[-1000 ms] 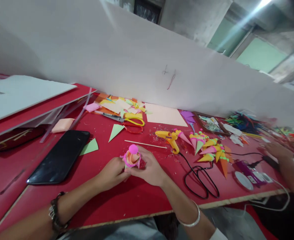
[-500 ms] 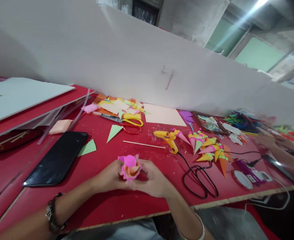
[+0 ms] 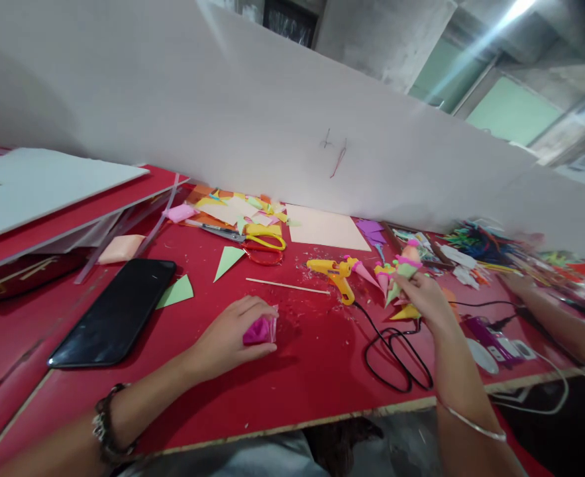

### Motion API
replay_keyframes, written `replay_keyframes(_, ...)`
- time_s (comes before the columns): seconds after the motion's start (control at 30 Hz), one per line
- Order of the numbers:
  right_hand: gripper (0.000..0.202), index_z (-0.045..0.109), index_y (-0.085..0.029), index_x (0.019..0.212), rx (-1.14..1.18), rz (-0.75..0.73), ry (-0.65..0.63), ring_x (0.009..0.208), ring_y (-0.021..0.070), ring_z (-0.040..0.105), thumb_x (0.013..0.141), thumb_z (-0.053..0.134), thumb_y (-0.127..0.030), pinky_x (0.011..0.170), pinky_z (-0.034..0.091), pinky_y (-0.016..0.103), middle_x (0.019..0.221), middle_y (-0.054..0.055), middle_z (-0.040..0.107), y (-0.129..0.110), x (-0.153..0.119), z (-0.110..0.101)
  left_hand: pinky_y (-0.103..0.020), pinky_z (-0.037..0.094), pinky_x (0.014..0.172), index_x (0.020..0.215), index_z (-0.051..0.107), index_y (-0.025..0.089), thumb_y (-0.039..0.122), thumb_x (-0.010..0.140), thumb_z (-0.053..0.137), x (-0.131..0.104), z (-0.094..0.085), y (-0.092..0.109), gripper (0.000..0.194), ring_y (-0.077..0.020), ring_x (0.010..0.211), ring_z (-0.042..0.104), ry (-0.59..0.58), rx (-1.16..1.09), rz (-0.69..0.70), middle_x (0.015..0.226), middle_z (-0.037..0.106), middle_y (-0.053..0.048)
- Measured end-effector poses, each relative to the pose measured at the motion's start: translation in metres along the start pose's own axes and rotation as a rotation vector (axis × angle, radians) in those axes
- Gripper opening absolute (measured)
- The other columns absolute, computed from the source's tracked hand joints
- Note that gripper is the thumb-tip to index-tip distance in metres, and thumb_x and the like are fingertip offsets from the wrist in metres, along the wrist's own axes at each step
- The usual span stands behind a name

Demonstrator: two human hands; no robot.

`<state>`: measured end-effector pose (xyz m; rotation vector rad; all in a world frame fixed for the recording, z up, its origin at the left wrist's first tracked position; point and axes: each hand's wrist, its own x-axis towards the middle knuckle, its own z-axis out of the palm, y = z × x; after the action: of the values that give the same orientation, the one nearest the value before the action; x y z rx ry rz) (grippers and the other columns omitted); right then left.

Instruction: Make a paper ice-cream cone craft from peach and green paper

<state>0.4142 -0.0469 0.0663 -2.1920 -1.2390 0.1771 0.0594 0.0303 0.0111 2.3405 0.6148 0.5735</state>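
Near the front of the red table, my left hand [image 3: 232,338] curls around a small clear packet of bright pink material [image 3: 258,331]. Over at the pile of small paper cones [image 3: 385,277], my right hand [image 3: 425,298] pinches a light green cone [image 3: 404,271] with a pink rim and a peach top. Just left of the pile lies a yellow glue gun [image 3: 338,275], its black cord looped below. Between the hands and the back papers is a thin wooden stick [image 3: 287,286].
A black phone [image 3: 116,315] lies at the left beside green paper pieces [image 3: 177,291]. Scissors [image 3: 252,240] and paper scraps are behind. A purple power strip [image 3: 491,341] sits at the right, near another person's arm [image 3: 555,315]. A white partition [image 3: 272,119] stands behind.
My hands have moved apart. The right went rightward to the cone pile with the peach-topped cone; the left stayed near the front with the pink packet.
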Motion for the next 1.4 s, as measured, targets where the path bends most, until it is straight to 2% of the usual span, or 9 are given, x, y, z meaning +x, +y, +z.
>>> replay_keyframes(0.13,0.031,0.059,-0.012,0.058,-0.351,0.097,-0.057,0.068,0.0254,0.057,0.065,0.054,-0.042,0.062,0.040,0.033,0.061,0.012,0.059,0.017,0.026,0.018,-0.033,0.036,0.088,0.107,0.046,0.021,0.039,0.072,0.057,0.001,0.001,-0.007,0.041,-0.0201,0.102,0.044,0.062,0.080,-0.059,0.109,0.049,-0.005)
replay_keyframes(0.3,0.035,0.063,-0.008,0.086,-0.597,0.170,-0.078,0.088,0.0275,0.057,0.070,0.049,-0.036,0.071,0.040,0.033,0.088,0.018,0.063,0.017,0.036,0.038,-0.035,0.034,0.092,0.112,0.044,0.021,0.040,0.072,0.056,0.001,0.000,-0.013,0.046,-0.0215,0.108,0.041,0.063,0.125,-0.087,0.116,0.046,-0.006)
replay_keyframes(0.67,0.036,0.063,-0.015,0.088,-0.733,0.132,-0.129,0.084,0.0247,0.059,0.077,0.041,-0.040,0.064,0.041,0.030,0.088,0.013,0.064,0.003,0.037,0.046,-0.039,0.033,0.093,0.118,0.041,0.022,0.040,0.072,0.057,-0.001,0.004,-0.016,0.052,-0.0232,0.110,0.040,0.038,0.154,-0.092,0.119,0.044,-0.008)
replay_keyframes(0.9,0.040,0.057,-0.016,0.103,-0.762,0.089,0.006,0.085,0.0277,0.058,0.079,0.037,-0.042,0.065,0.040,0.035,0.093,0.015,0.063,-0.028,0.025,0.016,-0.038,0.030,0.096,0.124,0.034,0.021,0.045,0.073,0.053,-0.004,0.009,-0.023,0.059,-0.0232,0.115,0.037,-0.017,0.226,-0.127,0.125,0.042,-0.008)
replay_keyframes(1.07,0.031,0.058,-0.020,0.096,-0.595,-0.166,0.230,0.067,0.0215,0.059,0.078,0.043,-0.040,0.058,0.039,0.030,0.076,0.007,0.064,-0.073,-0.010,-0.006,-0.037,0.032,0.093,0.123,0.036,0.022,0.043,0.070,0.057,-0.003,0.010,-0.018,0.060,-0.0233,0.111,0.040,-0.041,0.268,-0.117,0.121,0.046,-0.007)
replay_keyframes(1.1,0.028,0.059,-0.021,0.094,-0.502,-0.241,0.190,0.063,0.0189,0.058,0.077,0.044,-0.039,0.057,0.038,0.028,0.073,0.005,0.064,-0.082,-0.018,-0.004,-0.037,0.033,0.092,0.121,0.038,0.022,0.041,0.070,0.058,-0.003,0.010,-0.017,0.058,-0.0233,0.109,0.041,-0.035,0.276,-0.116,0.117,0.047,-0.007)
replay_keyframes(1.2,0.024,0.059,-0.023,0.090,-0.234,-0.451,-0.142,0.055,0.0145,0.055,0.078,0.046,-0.038,0.052,0.039,0.025,0.067,0.002,0.062,-0.103,-0.041,0.012,-0.037,0.034,0.091,0.115,0.044,0.021,0.040,0.070,0.057,-0.002,0.011,-0.013,0.051,-0.0231,0.104,0.043,-0.030,0.286,-0.096,0.110,0.049,-0.007)
replay_keyframes(1.3,0.021,0.057,-0.024,0.092,-0.171,-0.578,-0.435,0.055,0.0133,0.054,0.080,0.044,-0.034,0.051,0.039,0.024,0.064,-0.001,0.060,-0.120,-0.053,0.038,-0.038,0.034,0.091,0.114,0.044,0.020,0.042,0.071,0.055,-0.001,0.010,-0.012,0.049,-0.0236,0.103,0.043,-0.037,0.287,-0.075,0.110,0.048,-0.008)
replay_keyframes(1.4,0.021,0.057,-0.021,0.096,-0.237,-0.686,-0.471,0.073,0.0164,0.058,0.081,0.044,-0.028,0.063,0.042,0.026,0.083,0.003,0.063,-0.131,-0.056,0.065,-0.036,0.036,0.088,0.115,0.042,0.019,0.037,0.074,0.052,-0.002,0.007,-0.011,0.046,-0.0227,0.101,0.044,-0.022,0.277,-0.077,0.108,0.049,-0.008)
